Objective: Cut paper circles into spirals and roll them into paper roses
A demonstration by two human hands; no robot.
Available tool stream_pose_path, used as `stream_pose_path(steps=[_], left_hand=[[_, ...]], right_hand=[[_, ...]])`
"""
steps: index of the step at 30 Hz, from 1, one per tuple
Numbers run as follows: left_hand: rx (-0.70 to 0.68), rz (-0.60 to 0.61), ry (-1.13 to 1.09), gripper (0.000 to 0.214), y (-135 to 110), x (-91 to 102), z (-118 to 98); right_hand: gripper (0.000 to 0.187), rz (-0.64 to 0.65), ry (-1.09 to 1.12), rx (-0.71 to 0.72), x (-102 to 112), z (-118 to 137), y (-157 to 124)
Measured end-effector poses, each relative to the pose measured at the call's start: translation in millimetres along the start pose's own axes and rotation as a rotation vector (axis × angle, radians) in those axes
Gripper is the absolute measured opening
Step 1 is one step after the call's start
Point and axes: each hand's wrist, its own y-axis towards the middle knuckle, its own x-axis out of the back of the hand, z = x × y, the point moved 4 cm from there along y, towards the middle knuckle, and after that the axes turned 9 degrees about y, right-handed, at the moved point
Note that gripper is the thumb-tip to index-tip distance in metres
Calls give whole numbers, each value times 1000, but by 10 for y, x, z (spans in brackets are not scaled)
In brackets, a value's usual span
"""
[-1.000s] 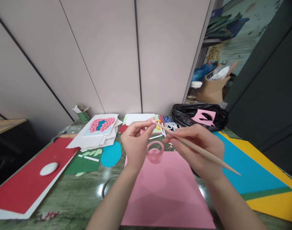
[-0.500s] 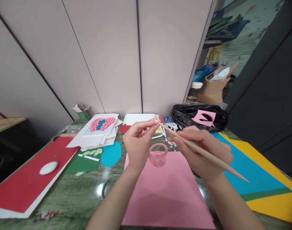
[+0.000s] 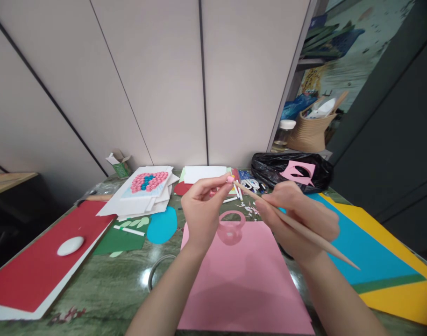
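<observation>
Between the thumb and forefinger of my left hand is a small pink paper roll. My right hand is closed around a pale wooden stick, tapered at both ends. The stick's far tip meets the pink roll, or lies just beside it; I cannot tell which. Below both hands lies a pink paper sheet. A translucent pink tape roll rests at that sheet's far edge.
At left are red paper with a white oval object, and white sheets bearing pink and blue rolls. Blue paper over yellow paper lies right. A black bag holds pink scraps. Scissors-like ring sits near my left forearm.
My right hand has shifted slightly, its fingers rolled further over the stick. The pink roll has turned a little in my left fingertips, which moved slightly right.
</observation>
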Motion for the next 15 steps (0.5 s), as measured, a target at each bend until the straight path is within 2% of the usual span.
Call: stream_pose_path(steps=[3,15], left_hand=[[26,40,-10,11,18,-5,16],[146,241,-65,14,121,7,44]], right_hand=[[17,-10,-24,23,27,7,6],[13,76,44,-103,89,-91,39]])
